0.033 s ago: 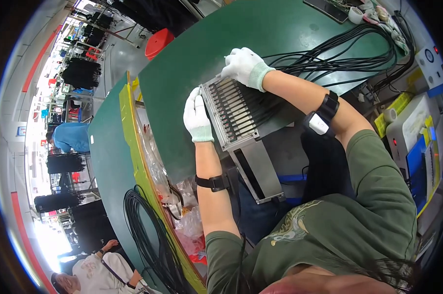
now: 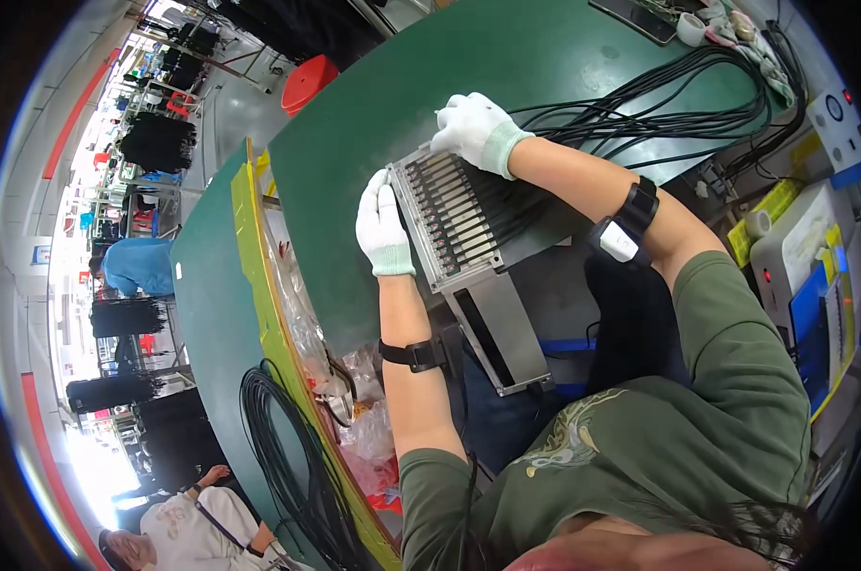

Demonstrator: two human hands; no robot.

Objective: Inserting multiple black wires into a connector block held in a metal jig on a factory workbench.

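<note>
Against fixture point(image 2: 421, 233), right grip point(image 2: 469, 128) partly curled

My left hand point(image 2: 380, 226) and right hand point(image 2: 470, 131) are gloved in white, with pale mint cuffs point(image 2: 392, 261). My shirt point(image 2: 725, 381) is olive green, its swirling print point(image 2: 573, 440) cream and gold. The metal fixture point(image 2: 508, 333) is silver-grey, the tabletop point(image 2: 507, 57) dark green, the cables point(image 2: 673, 121) at right black, the far stool point(image 2: 307, 84) red, the divider point(image 2: 255, 252) at left yellow.

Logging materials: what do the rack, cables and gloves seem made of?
Rack: probably metal, satin silver-grey; dull sheen, crisp edges.
Black cables: plastic or rubber sheathing, unclear which; smooth, bending in loops.
White gloves: apparently knitted fabric, matte, with snug green cuffs.
</note>
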